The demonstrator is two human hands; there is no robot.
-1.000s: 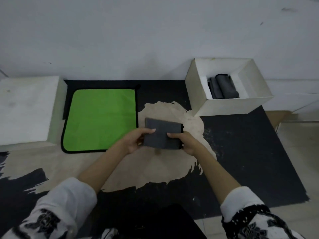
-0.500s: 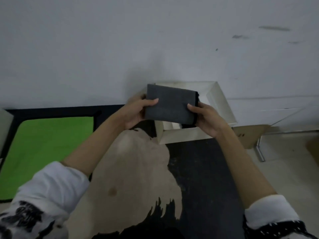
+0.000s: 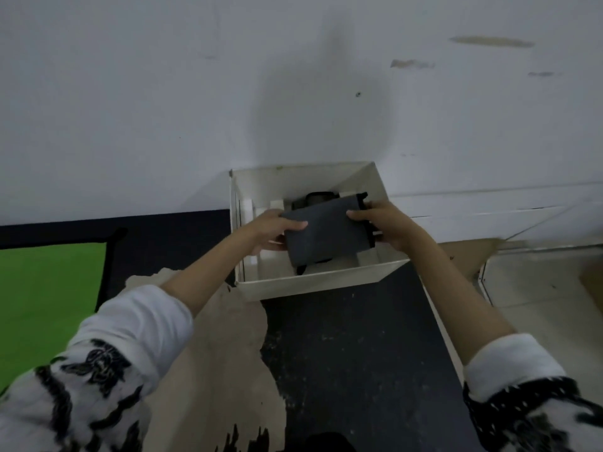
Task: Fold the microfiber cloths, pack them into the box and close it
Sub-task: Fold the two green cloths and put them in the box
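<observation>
A folded dark grey cloth [image 3: 328, 234] hangs tilted inside the open white box [image 3: 313, 283], which stands against the wall. My left hand [image 3: 272, 231] grips the cloth's left edge, thumb on top. At the right edge my right hand [image 3: 380, 223] grips it the same way. Another dark folded cloth [image 3: 315, 199] lies deeper in the box, mostly hidden behind the held one. A green cloth with black trim [image 3: 45, 301] lies flat on the dark mat at the far left.
The black mat [image 3: 352, 353] has a worn beige patch [image 3: 222, 353] under my left arm. The white wall [image 3: 293, 93] rises right behind the box. A pale floor and a brown board [image 3: 470, 259] lie to the right of the mat.
Both hands carried the folded grey cloth from the mat up and right, then lowered it into the white box. The view swung right, leaving the green cloth at the left edge.
</observation>
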